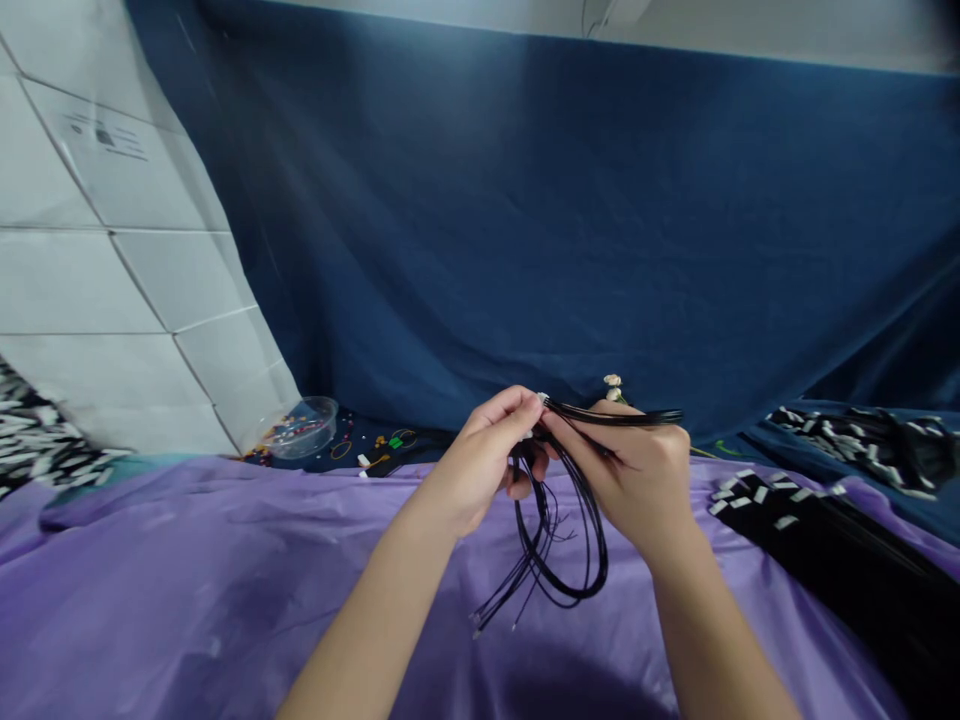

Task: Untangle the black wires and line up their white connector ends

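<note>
Both hands are raised in front of me, close together above the purple cloth [285, 560]. Between the fingertips of my left hand [487, 450] is a small white connector [541, 398] at the end of some black wires. My right hand [637, 460] is closed around a bundle of black wires [600, 545]. The bundle hangs in a loop beneath the hands, with thin loose wire ends pointing down to the left. The left fingers partly hide a second white end just below the first.
Black wires with white connectors [810, 520] lie at the right, with another pile [862, 440] behind. More white-tipped wires [45, 430] are at the far left. A clear plastic bowl [300, 428] holds small coloured pieces. A dark blue curtain [562, 200] hangs behind.
</note>
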The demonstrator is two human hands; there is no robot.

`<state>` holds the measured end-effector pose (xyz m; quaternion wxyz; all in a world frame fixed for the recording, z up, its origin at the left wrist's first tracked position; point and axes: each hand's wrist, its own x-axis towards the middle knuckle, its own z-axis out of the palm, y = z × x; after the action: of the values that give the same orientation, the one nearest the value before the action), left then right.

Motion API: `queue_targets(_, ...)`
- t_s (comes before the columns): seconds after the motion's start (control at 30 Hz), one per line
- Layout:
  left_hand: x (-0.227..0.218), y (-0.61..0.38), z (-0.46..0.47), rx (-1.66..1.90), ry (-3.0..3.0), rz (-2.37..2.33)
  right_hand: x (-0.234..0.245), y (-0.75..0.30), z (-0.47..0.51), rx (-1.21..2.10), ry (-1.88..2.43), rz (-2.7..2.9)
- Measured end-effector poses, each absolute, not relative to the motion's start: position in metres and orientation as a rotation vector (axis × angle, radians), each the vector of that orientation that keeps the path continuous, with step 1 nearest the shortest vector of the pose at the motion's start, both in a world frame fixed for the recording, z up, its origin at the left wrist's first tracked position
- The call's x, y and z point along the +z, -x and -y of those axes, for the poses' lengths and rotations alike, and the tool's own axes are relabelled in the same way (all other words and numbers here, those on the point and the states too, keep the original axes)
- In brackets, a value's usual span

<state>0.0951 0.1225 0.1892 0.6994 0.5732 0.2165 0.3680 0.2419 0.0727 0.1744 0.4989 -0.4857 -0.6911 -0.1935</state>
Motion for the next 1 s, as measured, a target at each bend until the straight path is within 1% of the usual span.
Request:
queue_targets(0.5, 0.1914, -0.095, -0.1185, 0.811, -1.263, -0.47, 0.175, -0.2404, -0.0679, -0.287, 1.101, 1.67)
queue_targets(1.0, 0.1898, -0.0945, -0.1215, 0.792, -1.233, -0.482, 0.1718, -0.2403, -0.0733, -0.32, 1.139, 1.691)
